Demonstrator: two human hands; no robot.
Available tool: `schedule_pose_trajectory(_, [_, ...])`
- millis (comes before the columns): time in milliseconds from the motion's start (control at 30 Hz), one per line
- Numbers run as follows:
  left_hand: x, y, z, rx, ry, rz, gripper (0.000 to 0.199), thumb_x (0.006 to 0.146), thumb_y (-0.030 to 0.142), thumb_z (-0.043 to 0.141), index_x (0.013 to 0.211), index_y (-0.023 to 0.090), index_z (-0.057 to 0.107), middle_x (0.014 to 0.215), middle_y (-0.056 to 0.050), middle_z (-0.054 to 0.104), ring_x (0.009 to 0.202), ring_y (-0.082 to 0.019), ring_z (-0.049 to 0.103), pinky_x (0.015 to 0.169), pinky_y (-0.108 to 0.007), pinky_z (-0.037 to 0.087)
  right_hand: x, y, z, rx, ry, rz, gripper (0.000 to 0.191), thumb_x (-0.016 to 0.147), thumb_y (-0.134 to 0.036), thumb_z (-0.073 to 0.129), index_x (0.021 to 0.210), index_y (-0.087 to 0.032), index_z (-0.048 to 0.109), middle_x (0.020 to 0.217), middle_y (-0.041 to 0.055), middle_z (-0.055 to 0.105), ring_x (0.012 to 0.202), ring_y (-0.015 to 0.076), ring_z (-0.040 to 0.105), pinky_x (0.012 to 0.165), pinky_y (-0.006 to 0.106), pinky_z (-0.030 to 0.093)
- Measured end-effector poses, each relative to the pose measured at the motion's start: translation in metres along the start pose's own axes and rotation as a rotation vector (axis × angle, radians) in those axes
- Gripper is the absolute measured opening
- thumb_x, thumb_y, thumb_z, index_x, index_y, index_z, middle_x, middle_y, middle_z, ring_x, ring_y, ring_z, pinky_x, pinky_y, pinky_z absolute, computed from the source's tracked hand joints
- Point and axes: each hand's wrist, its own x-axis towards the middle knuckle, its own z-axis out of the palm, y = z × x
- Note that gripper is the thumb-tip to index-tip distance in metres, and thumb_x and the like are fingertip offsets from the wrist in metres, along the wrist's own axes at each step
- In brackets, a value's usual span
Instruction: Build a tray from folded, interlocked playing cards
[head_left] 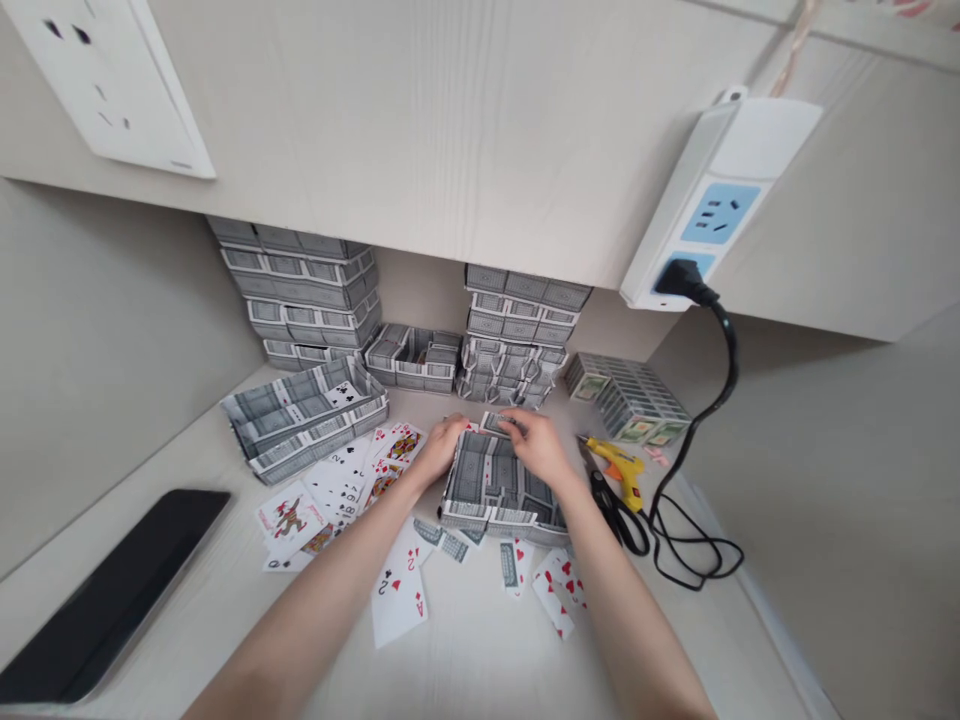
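An open box made of grey-backed playing cards (487, 480) lies on the table between my forearms. My left hand (442, 447) is closed at its back left corner, with a red-marked card edge (471, 427) by the fingertips. My right hand (534, 440) pinches a grey-backed card piece (495, 424) at the back edge of the box. Loose face-up cards (337, 485) spread to the left. Cut card pieces (454, 546) and more cards (401, 600) lie in front of the box.
A long card tray (307, 415) stands at the left, with stacked card boxes (307, 290) behind. Bundled boxes (637, 395), a yellow glue gun (619, 465), black scissors (619, 515) and a black cable (731, 370) are at the right. A black flat object (112, 590) lies front left.
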Motion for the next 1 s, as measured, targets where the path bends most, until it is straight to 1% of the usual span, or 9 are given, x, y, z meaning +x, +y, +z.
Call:
schedule_pose_trajectory(167, [0.001, -0.001, 0.0, 0.004, 0.014, 0.02, 0.027, 0.078, 0.036, 0.034, 0.059, 0.018, 0.04, 0.059, 0.004, 0.047, 0.064, -0.013, 0.046, 0.066, -0.024, 0.036, 0.0, 0.004, 0.002, 0.046, 0.034, -0.007, 0.017, 0.08, -0.021, 0.049, 0.087, -0.02, 0.065, 0.091, 0.0044, 0.068, 0.084, 0.0177, 0.061, 0.078, 0.028, 0.044])
schedule_pose_trajectory(333, [0.0, 0.001, 0.001, -0.016, 0.006, 0.016, 0.026, 0.079, 0.035, 0.035, 0.059, 0.018, 0.04, 0.059, 0.003, 0.046, 0.064, -0.013, 0.045, 0.065, -0.024, 0.036, 0.0, 0.004, 0.004, 0.049, 0.008, -0.06, 0.018, 0.08, -0.021, 0.049, 0.088, -0.019, 0.066, 0.093, 0.0056, 0.068, 0.087, 0.0177, 0.061, 0.081, 0.029, 0.044])
schedule_pose_trajectory(533, [0.002, -0.004, 0.0, -0.028, -0.003, 0.021, 0.028, 0.079, 0.037, 0.036, 0.06, 0.017, 0.043, 0.061, 0.002, 0.05, 0.066, -0.014, 0.047, 0.067, -0.025, 0.038, -0.001, 0.002, 0.008, 0.042, -0.053, -0.109, 0.025, 0.08, -0.015, 0.048, 0.098, -0.02, 0.064, 0.096, 0.0048, 0.067, 0.088, 0.0166, 0.06, 0.081, 0.029, 0.044])
schedule_pose_trajectory(700, [0.003, -0.012, 0.0, -0.057, -0.026, 0.015, 0.032, 0.081, 0.039, 0.036, 0.063, 0.016, 0.05, 0.07, 0.0, 0.059, 0.074, -0.016, 0.052, 0.072, -0.027, 0.04, -0.002, -0.002, 0.008, 0.018, -0.074, -0.117, 0.027, 0.08, -0.013, 0.048, 0.102, -0.02, 0.063, 0.097, 0.0057, 0.066, 0.089, 0.0171, 0.059, 0.082, 0.028, 0.043])
schedule_pose_trajectory(800, [0.002, -0.012, 0.0, -0.096, -0.045, -0.005, 0.036, 0.082, 0.04, 0.035, 0.065, 0.015, 0.054, 0.07, -0.002, 0.061, 0.077, -0.017, 0.054, 0.074, -0.027, 0.041, -0.001, -0.006, 0.007, 0.002, -0.091, -0.12, 0.028, 0.08, -0.012, 0.048, 0.103, -0.02, 0.062, 0.096, 0.0058, 0.066, 0.088, 0.0172, 0.059, 0.082, 0.028, 0.043])
schedule_pose_trajectory(1000, [0.0, -0.012, 0.0, -0.099, -0.078, -0.08, 0.045, 0.082, 0.046, 0.033, 0.072, 0.012, 0.061, 0.07, -0.002, 0.064, 0.072, -0.018, 0.056, 0.068, -0.028, 0.042, 0.007, -0.011, 0.005, -0.044, -0.153, -0.113, 0.029, 0.079, -0.009, 0.047, 0.102, -0.019, 0.062, 0.094, 0.0063, 0.067, 0.086, 0.0179, 0.06, 0.079, 0.028, 0.042])
